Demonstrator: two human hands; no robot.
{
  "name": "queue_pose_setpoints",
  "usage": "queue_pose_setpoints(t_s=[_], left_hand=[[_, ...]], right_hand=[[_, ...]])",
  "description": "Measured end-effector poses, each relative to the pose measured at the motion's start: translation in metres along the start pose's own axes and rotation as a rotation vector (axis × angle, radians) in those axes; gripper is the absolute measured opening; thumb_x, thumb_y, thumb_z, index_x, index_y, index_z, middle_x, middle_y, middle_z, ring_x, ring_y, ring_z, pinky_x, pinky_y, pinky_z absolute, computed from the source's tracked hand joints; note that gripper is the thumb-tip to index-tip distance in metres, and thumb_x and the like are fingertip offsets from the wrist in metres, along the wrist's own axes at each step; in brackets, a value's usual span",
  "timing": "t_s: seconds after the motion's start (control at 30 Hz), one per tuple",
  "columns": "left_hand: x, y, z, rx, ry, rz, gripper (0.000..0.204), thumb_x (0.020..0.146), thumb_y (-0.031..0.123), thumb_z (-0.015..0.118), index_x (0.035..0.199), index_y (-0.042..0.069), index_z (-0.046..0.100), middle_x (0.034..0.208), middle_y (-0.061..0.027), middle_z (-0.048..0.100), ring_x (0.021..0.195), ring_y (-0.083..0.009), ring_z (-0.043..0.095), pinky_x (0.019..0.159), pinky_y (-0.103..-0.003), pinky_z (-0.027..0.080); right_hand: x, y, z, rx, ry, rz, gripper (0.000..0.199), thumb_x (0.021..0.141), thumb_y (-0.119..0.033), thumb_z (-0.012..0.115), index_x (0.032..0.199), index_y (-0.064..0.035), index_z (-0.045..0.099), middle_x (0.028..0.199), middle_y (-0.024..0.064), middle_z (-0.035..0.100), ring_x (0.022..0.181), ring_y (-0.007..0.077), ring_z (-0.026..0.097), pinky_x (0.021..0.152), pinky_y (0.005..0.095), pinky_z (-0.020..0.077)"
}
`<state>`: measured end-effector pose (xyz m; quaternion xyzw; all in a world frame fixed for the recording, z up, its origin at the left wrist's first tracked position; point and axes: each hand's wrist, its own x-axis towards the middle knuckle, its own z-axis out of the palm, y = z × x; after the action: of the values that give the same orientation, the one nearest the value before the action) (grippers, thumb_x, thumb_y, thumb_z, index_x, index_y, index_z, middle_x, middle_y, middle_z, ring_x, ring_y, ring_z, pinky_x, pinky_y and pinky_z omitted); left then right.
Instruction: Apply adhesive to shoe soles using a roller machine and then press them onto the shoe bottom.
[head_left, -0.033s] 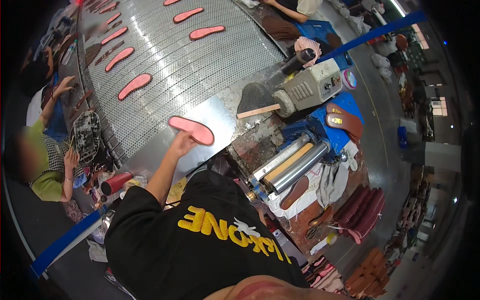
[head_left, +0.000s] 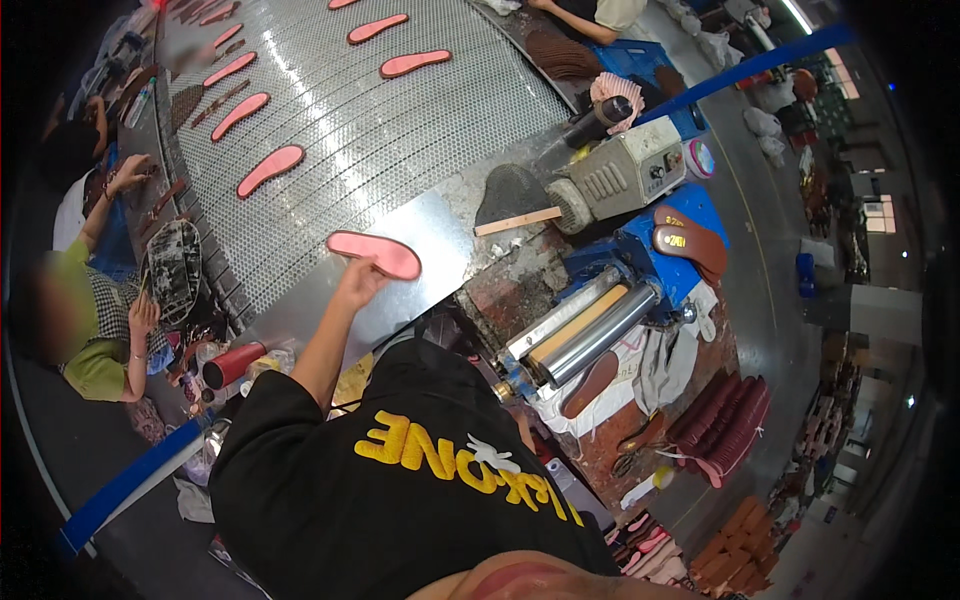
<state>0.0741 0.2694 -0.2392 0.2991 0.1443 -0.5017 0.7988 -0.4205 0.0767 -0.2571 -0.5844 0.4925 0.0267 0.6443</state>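
Observation:
My left hand (head_left: 358,280) reaches up from my black sleeve and grips the near edge of a pink insole (head_left: 378,254). The insole lies flat on a shiny metal plate (head_left: 440,220) at the near end of a wide mesh conveyor belt (head_left: 400,140). Several more pink insoles ride the belt farther away, one of them at the left (head_left: 270,170) and another near the top (head_left: 413,63). My right hand is hidden.
Right of the plate stand a grey motor unit (head_left: 625,175) and a roller machine (head_left: 585,330), with brown soles (head_left: 690,245) and a reddish stack of soles (head_left: 725,425) nearby. A person in green (head_left: 95,345) works at the belt's left side. A red cup (head_left: 232,365) stands below.

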Motion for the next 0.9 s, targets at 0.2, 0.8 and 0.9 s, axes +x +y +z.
queue_pose_setpoints(t_s=[0.2, 0.8, 0.9], left_hand=[[-0.004, 0.064, -0.024, -0.211, 0.177, 0.296, 0.019, 0.084, 0.018, 0.056, 0.099, 0.007, 0.053, 0.103, -0.0093, 0.058, 0.102, -0.0261, 0.055, 0.089, -0.042, 0.045], [0.060, -0.050, -0.035, 1.411, -0.145, 0.017, 0.015, 0.078, 0.018, 0.060, 0.070, 0.005, 0.055, 0.064, -0.0055, 0.057, 0.055, -0.0158, 0.053, 0.051, -0.030, 0.044], [0.080, -0.060, -0.047, 1.782, -0.175, 0.063, 0.023, 0.074, 0.024, 0.064, 0.070, 0.002, 0.057, 0.068, -0.0153, 0.060, 0.061, -0.0299, 0.057, 0.061, -0.039, 0.047]], right_hand=[[0.014, -0.009, -0.005, -0.083, -0.046, -0.048, 0.016, 0.079, -0.009, 0.056, 0.091, -0.0003, 0.062, 0.069, 0.0020, 0.058, 0.059, 0.0101, 0.053, 0.054, 0.0253, 0.0418], [0.007, -0.490, -0.091, -0.614, 0.995, -0.539, 0.054, 0.078, -0.038, 0.062, 0.119, -0.0065, 0.045, 0.075, 0.0191, 0.062, 0.073, 0.0361, 0.062, 0.065, 0.0416, 0.0469], [0.073, -0.502, -0.093, -0.771, 1.001, -0.360, 0.083, 0.074, -0.053, 0.059, 0.130, 0.0007, 0.028, 0.092, 0.0299, 0.059, 0.087, 0.0410, 0.060, 0.075, 0.0437, 0.0476]])
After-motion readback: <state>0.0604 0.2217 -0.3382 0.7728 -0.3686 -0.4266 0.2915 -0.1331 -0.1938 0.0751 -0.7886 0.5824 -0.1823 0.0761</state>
